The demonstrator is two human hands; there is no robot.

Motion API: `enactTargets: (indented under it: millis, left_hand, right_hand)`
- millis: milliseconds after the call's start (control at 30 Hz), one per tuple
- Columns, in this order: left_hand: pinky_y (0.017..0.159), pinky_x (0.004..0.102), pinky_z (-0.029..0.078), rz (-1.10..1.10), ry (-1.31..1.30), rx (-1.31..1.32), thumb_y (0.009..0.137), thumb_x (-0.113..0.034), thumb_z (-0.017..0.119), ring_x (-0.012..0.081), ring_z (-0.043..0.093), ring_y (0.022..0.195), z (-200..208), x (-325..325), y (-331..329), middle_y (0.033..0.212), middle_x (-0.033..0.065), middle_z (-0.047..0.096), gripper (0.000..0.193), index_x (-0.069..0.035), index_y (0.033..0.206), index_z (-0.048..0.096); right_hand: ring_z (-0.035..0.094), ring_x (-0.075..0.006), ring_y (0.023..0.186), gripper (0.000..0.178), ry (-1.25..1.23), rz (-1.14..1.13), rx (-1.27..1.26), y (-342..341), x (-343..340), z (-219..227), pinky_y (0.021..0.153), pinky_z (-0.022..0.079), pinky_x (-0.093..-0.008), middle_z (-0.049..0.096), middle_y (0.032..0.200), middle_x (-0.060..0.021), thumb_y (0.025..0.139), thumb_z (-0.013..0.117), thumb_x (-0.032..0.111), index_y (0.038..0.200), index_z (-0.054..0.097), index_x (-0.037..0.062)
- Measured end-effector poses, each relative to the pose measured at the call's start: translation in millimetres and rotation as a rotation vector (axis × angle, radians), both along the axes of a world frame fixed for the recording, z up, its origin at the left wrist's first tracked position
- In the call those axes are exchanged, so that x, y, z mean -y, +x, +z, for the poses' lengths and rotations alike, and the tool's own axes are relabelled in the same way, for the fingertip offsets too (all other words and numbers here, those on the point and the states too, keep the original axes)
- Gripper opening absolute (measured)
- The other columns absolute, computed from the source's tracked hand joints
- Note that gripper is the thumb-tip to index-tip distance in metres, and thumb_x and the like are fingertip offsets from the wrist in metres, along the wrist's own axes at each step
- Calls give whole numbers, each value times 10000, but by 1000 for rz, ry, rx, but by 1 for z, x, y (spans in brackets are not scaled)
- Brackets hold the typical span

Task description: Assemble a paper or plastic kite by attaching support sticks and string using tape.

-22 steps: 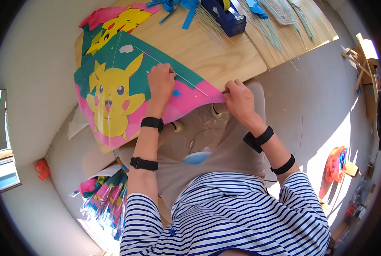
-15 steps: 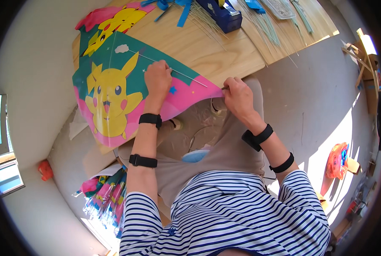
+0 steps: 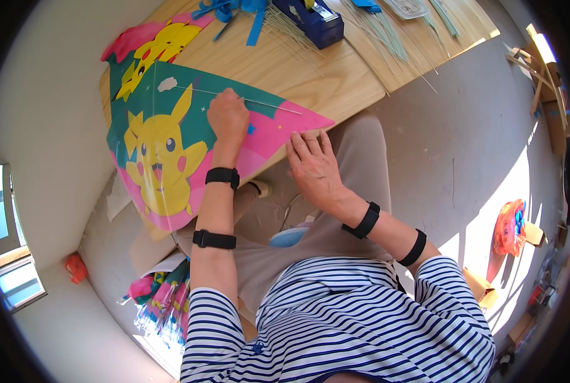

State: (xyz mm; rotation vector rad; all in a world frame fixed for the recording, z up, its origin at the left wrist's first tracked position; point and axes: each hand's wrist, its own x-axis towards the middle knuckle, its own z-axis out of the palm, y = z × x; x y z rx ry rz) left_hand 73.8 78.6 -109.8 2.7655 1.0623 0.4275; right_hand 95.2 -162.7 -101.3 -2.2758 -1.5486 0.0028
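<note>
A kite sail point(image 3: 269, 137) in green and pink, printed with a yellow cartoon animal, lies over the table's near edge. Across its green upper part runs a thin pale rod point(image 3: 272, 106), slanting down toward the pink right corner. My left hand point(image 3: 228, 121) is closed on the rod near its middle, the fingertips partly hidden. Fingers stretched out, my right hand point(image 3: 315, 167) rests on the pink lower edge near the right corner and holds nothing.
A second printed sheet point(image 3: 170, 38) lies at the far left of the wooden table point(image 3: 336, 83). Blue ribbon strips point(image 3: 257, 25), a dark blue tape dispenser point(image 3: 310, 25) and several thin sticks point(image 3: 387, 38) lie farther back. Colourful wrapped bundles point(image 3: 167, 300) stand low on the left.
My right hand has let go of the pink corner, moved left and flattened on the edge. The corner now lies flat on the table. My left hand stays on the rod.
</note>
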Motion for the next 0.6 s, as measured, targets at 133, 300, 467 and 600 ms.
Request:
enactTargets:
  millis: [133, 300, 467, 600]
  left_hand:
    - [738, 504, 511, -14, -4, -22, 846, -179, 702, 385, 644, 875, 2, 8, 2, 878, 159, 674, 152, -41, 850, 639]
    - [734, 495, 506, -3, -16, -21, 843, -177, 716, 371, 635, 876, 5, 27, 6, 877, 137, 662, 153, -50, 848, 630]
    - [746, 448, 480, -268, -118, 230, 785, -71, 711, 338, 600, 856, 13, 39, 10, 840, 123, 629, 100, -46, 854, 642]
    - [765, 417, 464, -508, -243, 255, 755, -18, 699, 316, 577, 867, 18, 57, 20, 823, 115, 606, 86, -39, 830, 663]
  right_hand:
    - [436, -349, 1340, 553, -9, 14, -1, 3, 3, 2, 1157, 266, -595, 502, 1362, -202, 796, 635, 138, 1301, 567, -77]
    - [445, -353, 1331, 537, -2, 20, 1, 3, 3, -2, 1157, 253, -614, 493, 1371, -213, 789, 615, 113, 1285, 574, -89]
    - [447, -357, 1327, 538, 15, 17, 13, 2, 4, -5, 1153, 253, -621, 495, 1372, -222, 786, 612, 115, 1282, 577, -89]
    - [443, -363, 1326, 510, 17, 13, 48, 3, 3, -7, 1149, 254, -629, 502, 1353, -229, 783, 614, 116, 1251, 596, -88]
